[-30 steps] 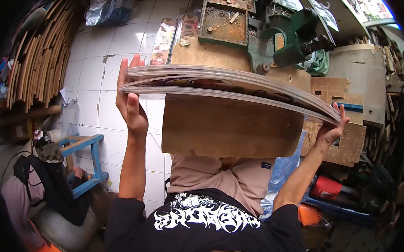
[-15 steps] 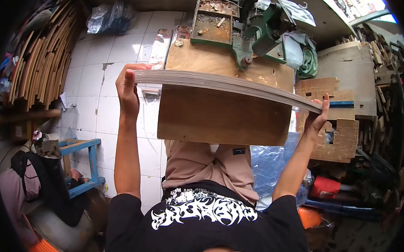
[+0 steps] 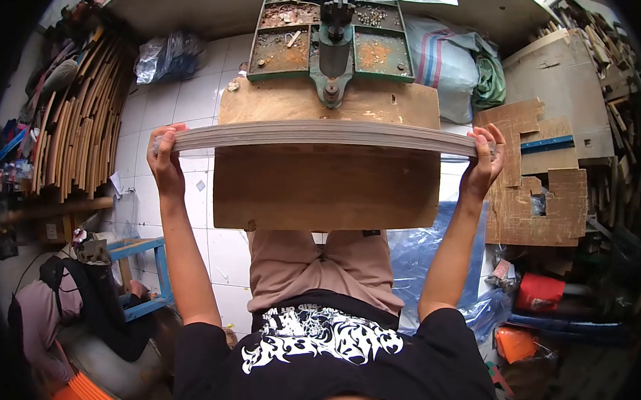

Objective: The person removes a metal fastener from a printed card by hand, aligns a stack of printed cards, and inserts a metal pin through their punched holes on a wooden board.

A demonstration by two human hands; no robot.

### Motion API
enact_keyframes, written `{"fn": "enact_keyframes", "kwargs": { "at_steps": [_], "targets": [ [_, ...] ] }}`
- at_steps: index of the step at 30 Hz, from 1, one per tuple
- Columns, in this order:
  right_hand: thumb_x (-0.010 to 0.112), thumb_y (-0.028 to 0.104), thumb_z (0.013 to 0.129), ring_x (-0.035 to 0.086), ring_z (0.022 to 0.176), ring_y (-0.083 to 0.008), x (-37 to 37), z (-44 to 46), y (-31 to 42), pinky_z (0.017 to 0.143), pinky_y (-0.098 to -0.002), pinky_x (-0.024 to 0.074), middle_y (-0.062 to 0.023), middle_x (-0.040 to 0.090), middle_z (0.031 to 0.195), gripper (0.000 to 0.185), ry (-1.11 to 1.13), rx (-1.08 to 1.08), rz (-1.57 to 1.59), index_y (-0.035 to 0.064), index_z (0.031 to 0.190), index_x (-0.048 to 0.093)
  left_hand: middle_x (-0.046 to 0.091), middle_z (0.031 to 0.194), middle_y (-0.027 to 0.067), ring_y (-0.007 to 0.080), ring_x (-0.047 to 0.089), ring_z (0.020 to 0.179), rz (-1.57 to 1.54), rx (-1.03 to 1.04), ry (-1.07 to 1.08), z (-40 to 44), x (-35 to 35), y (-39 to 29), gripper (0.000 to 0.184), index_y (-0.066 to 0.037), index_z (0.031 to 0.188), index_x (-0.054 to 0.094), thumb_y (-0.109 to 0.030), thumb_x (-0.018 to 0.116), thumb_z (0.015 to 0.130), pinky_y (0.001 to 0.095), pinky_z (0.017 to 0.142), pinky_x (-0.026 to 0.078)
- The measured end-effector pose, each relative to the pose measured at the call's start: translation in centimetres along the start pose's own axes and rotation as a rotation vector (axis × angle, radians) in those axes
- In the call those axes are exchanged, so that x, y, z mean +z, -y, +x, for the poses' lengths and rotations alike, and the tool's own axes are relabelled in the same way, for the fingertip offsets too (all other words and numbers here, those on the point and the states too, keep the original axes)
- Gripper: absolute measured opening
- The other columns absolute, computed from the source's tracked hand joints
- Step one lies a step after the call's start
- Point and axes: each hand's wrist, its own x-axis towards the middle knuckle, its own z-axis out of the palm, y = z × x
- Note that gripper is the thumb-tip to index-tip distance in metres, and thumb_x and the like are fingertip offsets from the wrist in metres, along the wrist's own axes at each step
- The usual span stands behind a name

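Observation:
A long stack of thin greyish sheets point(image 3: 324, 133), seen edge-on, spans the view above a wooden board tabletop point(image 3: 325, 189). My left hand point(image 3: 167, 156) grips its left end, fingers wrapped around the edge. At the opposite end, my right hand point(image 3: 486, 161) is closed on the stack, with fingertips on top. The stack lies nearly level; whether it touches the wood beneath I cannot tell. Just beyond it stands a green metal press point(image 3: 333, 63) with a rounded base.
Compartment trays point(image 3: 283, 47) with small metal bits flank the press. To the left, wooden strips point(image 3: 86, 108) lean in a pile near a blue frame point(image 3: 159, 264). On the right are a woven sack point(image 3: 443, 69), cut plywood pieces point(image 3: 544, 219) and blue plastic sheeting point(image 3: 434, 249).
Both hands have shifted left with the stack, and its right end has come up, so it is now nearly level. The camera view has turned as well.

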Motion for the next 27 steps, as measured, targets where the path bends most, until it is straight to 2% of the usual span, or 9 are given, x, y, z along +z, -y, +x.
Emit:
{"fn": "enact_keyframes", "kwargs": {
  "at_steps": [5,8,14,15,17,18,23,26,27],
  "targets": [
    [0.063,0.009,0.086,0.062,0.093,-0.0173,0.0,0.1,0.0,0.094,-0.0309,0.0437,-0.0107,0.064,0.101,0.042,0.020,-0.012,-0.002,-0.0038,0.123,0.047,0.065,0.102,0.0139,0.0211,0.062,0.098,0.002,0.008,-0.041,0.0,0.0,0.4,0.021,-0.004,0.099,0.060,-0.020,0.062,0.087,0.0333,0.092,0.049],
    [0.059,0.008,0.086,0.062,0.093,-0.0180,-0.5,-0.6,-0.7,0.093,-0.0324,0.0452,-0.0108,0.064,0.100,0.039,0.002,-0.008,0.064,-0.0028,0.122,0.049,0.064,0.110,0.0173,0.0249,0.059,0.110,-0.018,-0.032,-0.057,0.0,-0.7,1.0,0.017,-0.004,0.094,0.062,-0.018,0.058,0.085,0.0394,0.103,0.041],
    [0.057,0.005,0.086,0.062,0.094,-0.0198,-1.3,-0.5,-1.7,0.092,-0.0346,0.0474,-0.0122,0.064,0.100,0.029,-0.001,-0.046,0.069,-0.0021,0.114,0.057,0.048,0.141,0.0202,0.0338,0.033,0.139,0.155,0.340,-0.017,0.7,-1.1,1.9,0.024,-0.002,0.086,0.067,-0.014,0.050,0.076,0.0498,0.117,0.016],
    [0.057,0.005,0.086,0.062,0.094,-0.0201,-1.1,-0.3,-1.3,0.092,-0.0344,0.0478,-0.0124,0.064,0.099,0.027,-0.006,-0.015,0.060,-0.0021,0.112,0.058,0.048,0.141,0.0202,0.0338,0.033,0.139,0.142,0.343,-0.005,1.1,-0.6,1.9,0.024,-0.002,0.086,0.067,-0.014,0.050,0.076,0.0498,0.117,0.016],
    [0.059,0.001,0.079,0.062,0.091,-0.0202,-0.6,0.2,-0.4,0.092,-0.0339,0.0480,-0.0133,0.065,0.095,0.025,-0.032,0.009,0.000,-0.0038,0.103,0.063,0.043,0.143,0.0229,0.0418,0.040,0.133,-0.049,0.253,-0.039,1.1,0.4,1.7,0.047,0.001,0.121,0.058,-0.010,0.046,0.077,0.0539,0.114,0.027],
    [0.059,0.002,0.079,0.063,0.089,-0.0205,-0.4,0.3,-0.4,0.091,-0.0338,0.0485,-0.0137,0.066,0.093,0.024,-0.047,-0.040,-0.033,-0.0039,0.102,0.062,0.041,0.141,0.0255,0.0446,0.048,0.126,-0.055,0.207,-0.053,0.7,1.9,0.5,0.059,0.002,0.135,0.044,-0.012,0.047,0.077,0.0508,0.104,0.043],
    [0.055,0.017,0.089,0.064,0.081,-0.0232,-1.0,0.9,-1.3,0.085,-0.0358,0.0500,-0.0151,0.066,0.085,0.024,-0.023,-0.088,0.026,-0.0036,0.098,0.062,0.058,0.121,0.0286,0.0386,0.064,0.105,-0.085,0.152,0.054,1.4,-1.8,2.8,0.045,0.004,0.122,0.051,-0.016,0.048,0.081,0.0457,0.098,0.049],
    [0.031,0.050,0.101,0.062,0.072,-0.0265,-0.6,1.0,-1.1,0.078,-0.0397,0.0492,-0.0156,0.064,0.077,0.062,-0.039,0.050,0.163,-0.0021,0.091,0.061,0.063,0.113,0.0276,0.0365,0.065,0.104,-0.116,0.104,0.113,2.0,-3.3,3.6,0.037,0.004,0.111,0.057,-0.018,0.047,0.083,0.0464,0.100,0.046],
    [0.031,0.050,0.101,0.062,0.072,-0.0265,-0.9,1.1,-1.1,0.078,-0.0397,0.0492,-0.0156,0.064,0.077,0.062,-0.047,0.052,0.153,-0.0021,0.091,0.061,0.063,0.110,0.0256,0.0348,0.065,0.099,-0.090,0.107,0.082,1.9,-3.1,3.6,0.034,0.004,0.108,0.059,-0.019,0.047,0.084,0.0452,0.098,0.047]
  ]
}}
